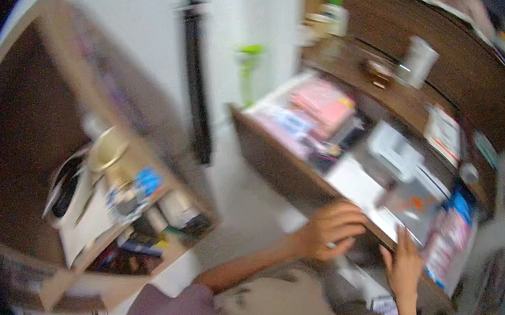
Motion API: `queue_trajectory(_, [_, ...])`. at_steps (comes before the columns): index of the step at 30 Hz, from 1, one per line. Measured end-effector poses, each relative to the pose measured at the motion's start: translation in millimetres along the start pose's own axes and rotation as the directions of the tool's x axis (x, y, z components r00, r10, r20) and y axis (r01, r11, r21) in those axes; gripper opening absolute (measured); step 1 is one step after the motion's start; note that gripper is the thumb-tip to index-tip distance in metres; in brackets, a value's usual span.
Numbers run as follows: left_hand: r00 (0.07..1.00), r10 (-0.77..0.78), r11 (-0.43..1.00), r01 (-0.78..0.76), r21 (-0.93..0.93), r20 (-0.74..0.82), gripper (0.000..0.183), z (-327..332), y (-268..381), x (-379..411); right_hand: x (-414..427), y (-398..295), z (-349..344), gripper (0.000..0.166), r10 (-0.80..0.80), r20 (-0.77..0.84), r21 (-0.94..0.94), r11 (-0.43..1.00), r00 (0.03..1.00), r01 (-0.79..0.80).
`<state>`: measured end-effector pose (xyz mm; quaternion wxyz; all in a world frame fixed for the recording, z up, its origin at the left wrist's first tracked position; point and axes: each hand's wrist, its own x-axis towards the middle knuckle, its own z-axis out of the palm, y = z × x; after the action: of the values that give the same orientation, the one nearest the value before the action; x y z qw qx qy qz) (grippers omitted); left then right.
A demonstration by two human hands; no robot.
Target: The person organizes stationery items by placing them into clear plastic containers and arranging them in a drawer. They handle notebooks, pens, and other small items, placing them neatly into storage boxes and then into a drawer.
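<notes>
A pulled-out dark wooden drawer [280, 149] lies before me, full of household things. My left hand [331, 230], wearing a ring, is at the outside of the drawer front with its fingers apart. Its fingertips reach the top edge, and no held object shows in it. My right hand [402, 259] is at the same front, nearer to me, fingers over the edge and thumb on the outer side. Inside the drawer are a white sheet [356, 182], a pale grey box [395, 148], a clear plastic pouch [409, 206] and a pink packet [322, 105]. Motion blur hides finer detail.
A blue-and-pink packet [449, 236] is at the drawer's near end. Above the drawer, a wooden top [365, 66] bears a green-capped bottle [336, 15] and a white container [419, 61]. To the left, a wooden shelf unit [130, 140] holds a cream cup [109, 148]. A black pole [196, 83] stands by the wall.
</notes>
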<state>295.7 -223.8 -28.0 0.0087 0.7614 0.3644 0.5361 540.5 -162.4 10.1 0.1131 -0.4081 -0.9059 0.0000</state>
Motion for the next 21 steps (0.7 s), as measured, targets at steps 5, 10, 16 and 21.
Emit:
queue_trajectory(5, [0.915, 0.049, 0.899, -0.215, 0.382, 0.400, 0.040, 0.7, -32.4, 52.0, 11.8, 23.4, -21.1, 0.060, -0.040, -0.050, 0.094, 0.995, 0.998, 0.045])
queue_trajectory(10, [0.880, -0.073, 0.917, -0.126, 0.379, 0.469, 0.020, 23.6, -50.7, 62.2, 3.0, 72.0, -23.3, 0.055, 0.088, -0.007, 0.149, 0.985, 0.996, -0.086])
queue_trajectory(16, [0.779, -0.355, 0.894, 0.122, 0.430, 0.517, 0.013, 20.5, -33.7, 58.9, 0.3, 76.2, -22.3, 0.042, 0.118, 0.223, 0.379, 0.904, 0.968, -0.197])
queue_trajectory(21, [0.734, -0.468, 0.864, 0.263, 0.428, 0.492, 0.017, 16.4, -28.4, 65.3, -0.5, 78.4, -19.5, 0.046, 0.144, 0.226, 0.364, 0.905, 0.963, -0.220])
